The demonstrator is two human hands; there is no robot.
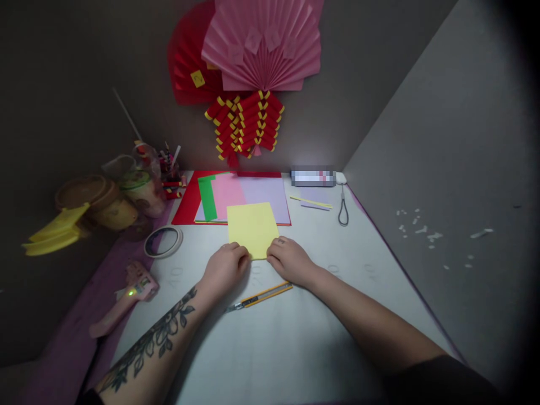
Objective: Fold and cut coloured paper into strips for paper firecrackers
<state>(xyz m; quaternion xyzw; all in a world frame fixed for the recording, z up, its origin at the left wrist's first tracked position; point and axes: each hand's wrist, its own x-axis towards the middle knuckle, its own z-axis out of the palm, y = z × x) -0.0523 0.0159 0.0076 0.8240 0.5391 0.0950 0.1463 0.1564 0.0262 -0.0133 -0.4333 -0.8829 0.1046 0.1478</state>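
Note:
A square of yellow paper (252, 229) lies near the middle of the white table, its far edge over a stack of coloured sheets. My left hand (230, 265) has its fingers curled at the paper's near left corner. At the near right corner, my right hand (289, 260) pinches the edge with bent fingers. Just in front of both hands rests an orange cutter knife (268, 294), its blade end pointing left. Behind the yellow square are lilac (265, 194), pink (228, 194), green (207, 199) and red (185, 205) sheets.
Left: a roll of tape (163, 242), a pink glue gun (126, 301) with a green light, cups (109, 208) and a yellow object (59, 229). Back right: thin paper strips (311, 202) and a looped cord (343, 211). Paper fans (261, 45) and red firecracker decorations (252, 124) hang behind.

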